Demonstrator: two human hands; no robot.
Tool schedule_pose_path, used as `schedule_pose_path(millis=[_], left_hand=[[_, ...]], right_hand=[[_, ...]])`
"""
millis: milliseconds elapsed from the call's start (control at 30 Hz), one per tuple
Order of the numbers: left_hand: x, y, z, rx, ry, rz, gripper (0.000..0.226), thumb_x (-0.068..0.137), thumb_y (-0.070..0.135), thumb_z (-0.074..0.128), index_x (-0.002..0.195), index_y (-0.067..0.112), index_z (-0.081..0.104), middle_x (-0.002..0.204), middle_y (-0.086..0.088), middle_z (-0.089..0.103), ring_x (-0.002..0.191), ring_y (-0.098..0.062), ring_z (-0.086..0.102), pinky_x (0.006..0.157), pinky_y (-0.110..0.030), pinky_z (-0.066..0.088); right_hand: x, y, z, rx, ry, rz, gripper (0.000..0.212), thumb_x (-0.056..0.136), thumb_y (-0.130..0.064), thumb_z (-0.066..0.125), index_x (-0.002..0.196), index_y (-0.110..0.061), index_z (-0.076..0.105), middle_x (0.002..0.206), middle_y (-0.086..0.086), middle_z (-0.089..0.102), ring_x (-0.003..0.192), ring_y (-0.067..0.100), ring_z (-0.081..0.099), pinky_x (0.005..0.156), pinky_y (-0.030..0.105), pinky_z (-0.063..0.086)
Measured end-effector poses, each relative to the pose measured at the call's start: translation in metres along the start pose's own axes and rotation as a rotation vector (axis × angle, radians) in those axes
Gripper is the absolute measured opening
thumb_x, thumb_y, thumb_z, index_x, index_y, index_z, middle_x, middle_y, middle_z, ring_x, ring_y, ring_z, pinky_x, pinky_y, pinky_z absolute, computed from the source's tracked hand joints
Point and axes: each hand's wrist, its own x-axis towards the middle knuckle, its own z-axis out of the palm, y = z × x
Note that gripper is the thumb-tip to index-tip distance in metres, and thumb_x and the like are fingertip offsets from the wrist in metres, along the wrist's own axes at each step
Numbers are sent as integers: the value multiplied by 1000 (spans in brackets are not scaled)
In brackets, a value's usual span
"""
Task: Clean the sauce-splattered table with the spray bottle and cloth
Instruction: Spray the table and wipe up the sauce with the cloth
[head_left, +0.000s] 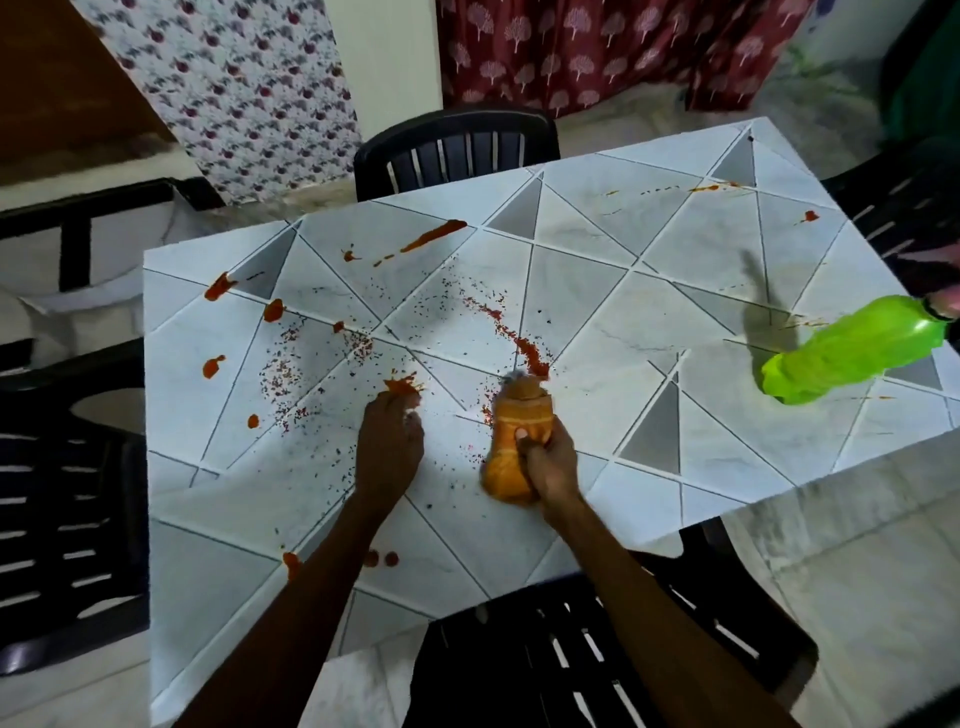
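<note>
Light falls from overhead onto the pale table (649, 291), which reads bright and even with no hard glare, while the room around it — the dark chairs (457, 150) and the upper left corner — sinks into dimness. The green bottle (852, 353) is smeared by motion blur and throws a soft grey shadow to its left on the tabletop; the orange bottle (519, 441) is blurred at its tip too. The table's straight edges bow with wide-angle distortion, and detail turns mushy toward the borders.

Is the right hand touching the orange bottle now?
Touching. The head view shows the right hand wrapped round the orange bottle, with the thumb pressed on its side.
</note>
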Motion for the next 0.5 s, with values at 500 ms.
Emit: schedule_pose_path(millis=[500], left_hand=[[87,-53,-16,94,-89,153,53,91,31,57,135,3,51,142,-16,49,136,-31,39,111,-51,36]], right_hand=[[15,-75,-17,88,-31,-86,29,86,-15,71,114,-21,69,111,7,75,102,25,70,95,49,56]])
